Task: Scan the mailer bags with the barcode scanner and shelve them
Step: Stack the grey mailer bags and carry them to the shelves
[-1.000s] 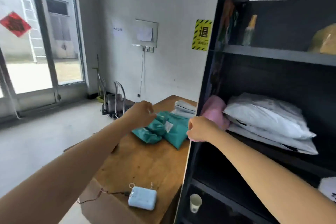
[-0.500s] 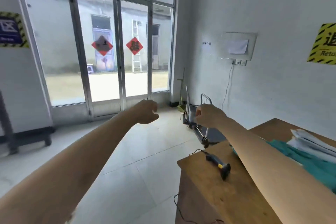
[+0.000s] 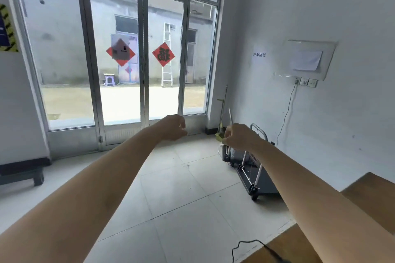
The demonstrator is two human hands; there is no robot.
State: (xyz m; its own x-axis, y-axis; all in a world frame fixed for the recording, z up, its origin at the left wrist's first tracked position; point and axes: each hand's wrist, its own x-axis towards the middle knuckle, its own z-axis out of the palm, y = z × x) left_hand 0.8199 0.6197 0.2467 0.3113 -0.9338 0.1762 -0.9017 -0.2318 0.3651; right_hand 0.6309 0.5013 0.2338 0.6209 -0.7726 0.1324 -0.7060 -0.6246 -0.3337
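Observation:
Both my arms stretch out in front of me over the tiled floor. My left hand [image 3: 174, 127] is loosely curled with nothing in it. My right hand [image 3: 237, 136] is also curled into a loose fist and holds nothing. Only a corner of the wooden table [image 3: 367, 196] shows at the lower right. A black cable [image 3: 245, 245] trails off its edge at the bottom. No mailer bag, shelf or scanner body is in view.
Glass doors [image 3: 143, 60] with red paper decorations fill the far wall. A folded hand trolley [image 3: 250, 168] leans by the right wall below a wall socket [image 3: 305, 81]. A broom [image 3: 221, 121] stands in the corner. A dark bench [image 3: 23, 173] sits at the left.
My view has swung left, away from the shelf and the table; the bags and scanner have left the frame. Both hands stay raised and curled in front of me.

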